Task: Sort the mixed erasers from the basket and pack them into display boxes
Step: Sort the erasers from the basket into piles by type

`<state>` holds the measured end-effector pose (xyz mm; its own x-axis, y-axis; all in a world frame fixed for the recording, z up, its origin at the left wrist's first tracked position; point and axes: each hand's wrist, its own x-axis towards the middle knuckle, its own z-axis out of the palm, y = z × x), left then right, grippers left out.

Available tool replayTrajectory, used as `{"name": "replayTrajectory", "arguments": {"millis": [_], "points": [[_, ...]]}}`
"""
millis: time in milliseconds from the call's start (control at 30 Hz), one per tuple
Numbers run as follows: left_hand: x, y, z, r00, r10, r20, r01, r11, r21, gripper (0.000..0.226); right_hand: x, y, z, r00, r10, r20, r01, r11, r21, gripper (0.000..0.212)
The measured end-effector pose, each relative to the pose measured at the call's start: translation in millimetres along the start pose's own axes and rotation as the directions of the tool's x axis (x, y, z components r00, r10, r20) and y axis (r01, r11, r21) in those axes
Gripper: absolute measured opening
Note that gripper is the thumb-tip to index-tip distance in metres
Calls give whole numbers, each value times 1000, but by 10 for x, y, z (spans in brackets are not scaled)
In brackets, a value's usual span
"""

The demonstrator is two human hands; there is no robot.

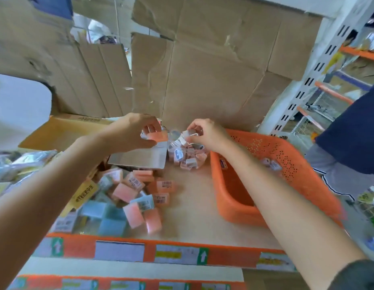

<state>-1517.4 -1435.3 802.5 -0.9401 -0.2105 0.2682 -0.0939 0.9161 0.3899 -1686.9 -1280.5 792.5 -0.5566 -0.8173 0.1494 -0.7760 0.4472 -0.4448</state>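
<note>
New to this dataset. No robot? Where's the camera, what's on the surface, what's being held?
No machine here: a person works with bare hands, and the single picture comes from a wide-angle camera on their head, looking forward and down. The left hand grips a pink eraser; the right hand pinches a small white-wrapped eraser. On the surface lie a loose pile of pink and blue erasers, a heap of small erasers below the right hand, and an orange basket at the right holding a few stray erasers. Cardboard sheets stand behind; another person stands at far right.
</note>
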Motion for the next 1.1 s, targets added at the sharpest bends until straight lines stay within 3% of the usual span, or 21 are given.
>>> {"name": "replayTrajectory", "arguments": {"millis": [200, 433, 600, 733, 933, 1100], "points": [[-218, -124, -44, 984, 4, 179, -1, 1000, -17, 27, -2, -139, 96, 998, 67, -13, -68, 994, -82, 22], [-422, -63, 86, 918, 125, 377, -113, 992, -54, 29, -218, -331, 150, 990, 78, -114, -79, 997, -6, 21], [-438, -57, 308, 878, 127, 463, -151, 988, 16, 36, -406, -388, 197, 988, 110, -111, -105, 993, 49, 13], [-408, -86, 301, 895, 168, 414, -189, 982, 9, 30, -513, -351, 186, 980, 104, -168, -97, 994, 50, 12], [-192, 84, 166, 948, 237, 214, -220, 970, -103, 29, -720, -232, 17, 961, 114, -252, -116, 993, 5, 39], [112, 293, 145, 959, 244, 146, -221, 962, -162, 20, -932, 66, -218, 948, 198, -250, -206, 979, -3, 47]]}}
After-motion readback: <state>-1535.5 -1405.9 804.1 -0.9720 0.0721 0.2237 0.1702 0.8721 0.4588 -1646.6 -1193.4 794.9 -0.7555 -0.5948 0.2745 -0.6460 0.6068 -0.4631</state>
